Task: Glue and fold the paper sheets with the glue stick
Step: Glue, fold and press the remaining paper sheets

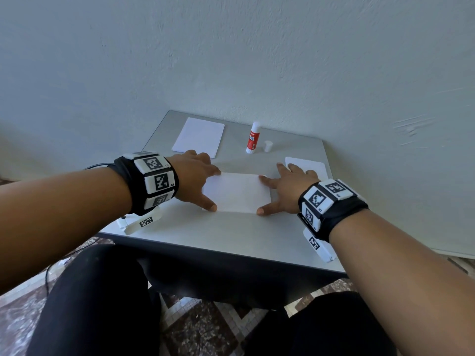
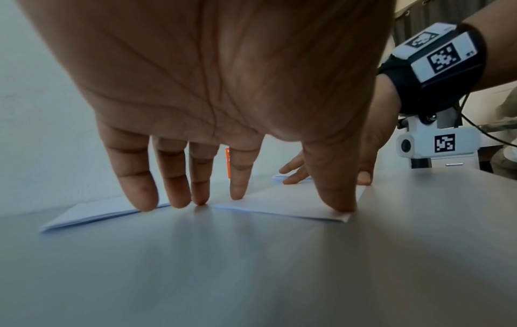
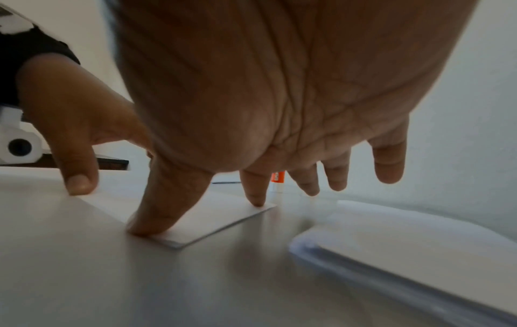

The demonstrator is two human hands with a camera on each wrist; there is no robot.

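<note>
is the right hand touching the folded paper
Touching: in the right wrist view, the right hand presses its thumb and forefinger tips on the folded paper.

Both forearms are stretched forward, with marker bands worn at the wrists. The left hand is spread flat, fingers straight, thumb splayed and pressed down. The right hand is likewise spread, thumb and forefinger pressed down.

Folded sheet at bench centre between both hands, paper stack behind left, glue stick upright behind centre, cap just beside it, tray right
</note>
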